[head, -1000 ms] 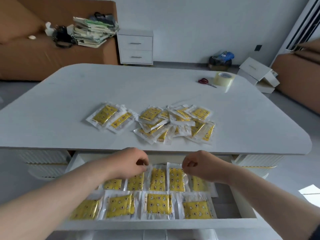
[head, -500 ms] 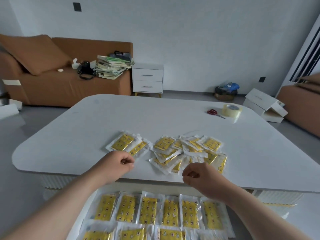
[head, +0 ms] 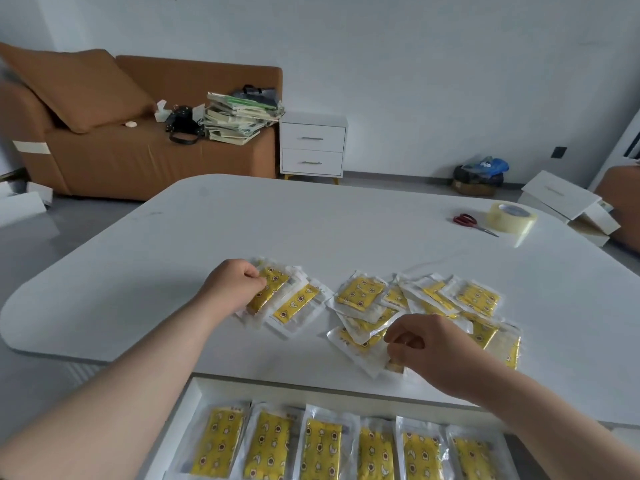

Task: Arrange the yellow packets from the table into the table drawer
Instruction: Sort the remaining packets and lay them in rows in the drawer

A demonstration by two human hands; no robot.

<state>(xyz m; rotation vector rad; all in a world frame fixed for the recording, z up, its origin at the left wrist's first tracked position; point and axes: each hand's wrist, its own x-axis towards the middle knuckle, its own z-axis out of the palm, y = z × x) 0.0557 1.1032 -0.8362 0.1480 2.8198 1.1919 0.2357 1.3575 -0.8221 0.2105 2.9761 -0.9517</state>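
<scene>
Left hand (head: 235, 289), at about 7 o'clock on the white rounded table (head: 311, 230), has its fingers curled and pinches the edge of a yellow patterned packet in clear plastic wrap (head: 272, 287). This packet overlaps a neighbouring packet (head: 296, 303) at its 4 o'clock. The right hand (head: 426, 348), at 5 o'clock, is curled over the near corner of the loose pile of yellow packets (head: 415, 303), but the fingertips are hidden, so whether it has caught one cannot be told.

To do the pick well, each hand should probably take a single packet by its clear border and lift it straight up. The slippery wraps overlap, so a sideways drag could pull neighbours toward the 6 o'clock edge.

Below that edge the white table drawer (head: 190, 407) stands open. It holds a row of yellow packets (head: 322, 445) set lengthwise and side by side, with borders touching or slightly overlapping. New packets likely belong in line with them.
</scene>
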